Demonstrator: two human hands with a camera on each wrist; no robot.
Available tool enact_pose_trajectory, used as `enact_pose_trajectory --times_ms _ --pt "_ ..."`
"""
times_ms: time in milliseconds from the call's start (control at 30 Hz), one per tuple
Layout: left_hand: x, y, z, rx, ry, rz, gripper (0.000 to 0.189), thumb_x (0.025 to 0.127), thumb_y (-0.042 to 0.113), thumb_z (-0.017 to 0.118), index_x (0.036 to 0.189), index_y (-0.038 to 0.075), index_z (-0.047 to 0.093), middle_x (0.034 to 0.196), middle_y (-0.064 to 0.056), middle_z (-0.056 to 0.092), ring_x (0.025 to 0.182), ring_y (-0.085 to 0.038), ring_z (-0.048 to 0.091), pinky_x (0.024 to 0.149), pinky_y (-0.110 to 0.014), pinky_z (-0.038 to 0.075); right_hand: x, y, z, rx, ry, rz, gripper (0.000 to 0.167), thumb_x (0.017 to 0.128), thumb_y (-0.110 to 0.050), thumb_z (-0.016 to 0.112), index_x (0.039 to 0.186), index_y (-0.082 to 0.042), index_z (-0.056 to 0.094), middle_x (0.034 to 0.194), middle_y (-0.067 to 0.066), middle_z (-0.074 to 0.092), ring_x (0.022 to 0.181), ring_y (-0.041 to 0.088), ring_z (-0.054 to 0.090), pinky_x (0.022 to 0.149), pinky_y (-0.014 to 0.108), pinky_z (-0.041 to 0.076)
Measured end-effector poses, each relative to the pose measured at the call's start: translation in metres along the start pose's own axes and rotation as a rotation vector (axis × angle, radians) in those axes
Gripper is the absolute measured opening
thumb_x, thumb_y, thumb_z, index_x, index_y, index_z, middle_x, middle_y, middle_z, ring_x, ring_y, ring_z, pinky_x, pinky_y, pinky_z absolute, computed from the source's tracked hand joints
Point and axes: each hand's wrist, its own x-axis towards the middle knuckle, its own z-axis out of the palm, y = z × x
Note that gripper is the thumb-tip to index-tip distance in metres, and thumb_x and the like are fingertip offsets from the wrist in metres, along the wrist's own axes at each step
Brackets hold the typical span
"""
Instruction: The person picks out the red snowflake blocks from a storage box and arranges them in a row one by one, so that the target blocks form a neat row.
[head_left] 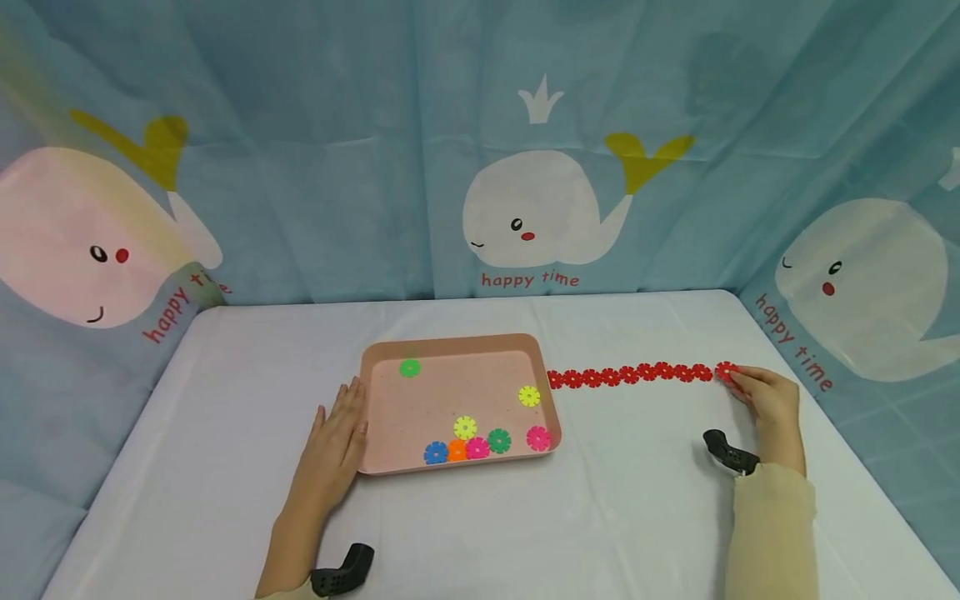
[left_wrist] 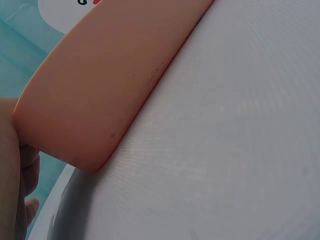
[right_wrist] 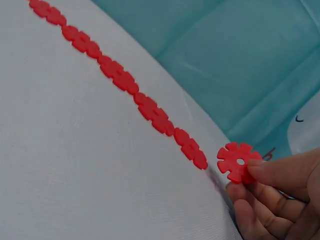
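Note:
Between thumb and fingers my right hand (head_left: 768, 404) pinches a red notched disc (right_wrist: 235, 161), raised a little above the table just past the end of a row of red discs (head_left: 627, 375). That row runs from the tray's right side toward the right hand, its discs lying edge to edge. My left hand (head_left: 330, 446) rests with straight fingers along the left side of a pink tray (head_left: 450, 342). In the left wrist view the tray's outer wall (left_wrist: 95, 85) fills the upper left, and only part of the hand shows.
Inside the tray lie a light green disc (head_left: 409, 367), yellow discs (head_left: 529, 396), a blue disc (head_left: 436, 452), an orange disc (head_left: 457, 451), pink discs (head_left: 537, 438) and a darker green disc (head_left: 498, 441). A whale-printed curtain (head_left: 337, 167) hangs behind the white table (head_left: 600, 525).

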Motion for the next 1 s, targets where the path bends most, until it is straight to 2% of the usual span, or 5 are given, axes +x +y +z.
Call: enact_pose_trajectory --times_ms 267,533,767,900,1000 --pt "0.000 -0.002 0.002 0.000 0.000 -0.015 0.049 0.100 0.017 0.041 0.144 -0.002 0.034 0.151 -0.013 0.030 0.140 -0.031 0.024 0.108 -0.061 0.016 0.013 -0.004 0.007 -0.199 0.012 -0.029 0.026 0.090 -0.009 0.062 0.067 -0.022 0.065 0.069 -0.013 0.056 0.058 0.002 0.061 0.058 0.015 0.052" --pt "-0.001 -0.001 0.004 0.006 0.024 -0.017 0.049 0.099 0.016 0.043 0.143 -0.003 0.035 0.150 -0.014 0.032 0.138 -0.034 0.027 0.106 -0.062 0.018 0.022 -0.006 0.010 -0.344 0.038 -0.064 0.011 0.090 -0.013 0.063 0.082 -0.014 0.070 0.072 -0.014 0.053 0.060 0.000 0.056 0.056 0.013 0.050" --pt "0.000 -0.001 0.010 -0.014 0.011 -0.023 0.049 0.099 0.015 0.043 0.144 -0.002 0.034 0.150 -0.014 0.031 0.138 -0.034 0.027 0.106 -0.062 0.017 0.019 -0.003 0.003 -0.340 0.095 -0.061 0.010 0.090 -0.015 0.062 0.082 -0.012 0.068 0.072 -0.014 0.052 0.059 -0.002 0.054 0.054 0.012 0.049" --pt "0.000 -0.002 0.010 -0.036 0.000 -0.032 0.051 0.099 0.017 0.044 0.146 -0.001 0.031 0.151 -0.013 0.029 0.139 -0.033 0.024 0.107 -0.062 0.017 0.021 0.001 0.002 -0.441 0.146 -0.163 0.025 0.092 -0.021 0.059 0.102 0.001 0.066 0.070 -0.015 0.054 0.059 -0.002 0.052 0.051 0.012 0.047" --pt "0.003 -0.004 0.002 -0.054 -0.008 -0.033 0.055 0.099 0.018 0.045 0.148 0.001 0.026 0.153 -0.014 0.026 0.141 -0.032 0.020 0.108 -0.061 0.016 0.030 0.004 0.003 -0.580 0.199 -0.289 0.041 0.092 -0.035 0.057 0.111 0.001 0.064 0.076 -0.011 0.056 0.066 0.003 0.050 0.050 0.016 0.042"
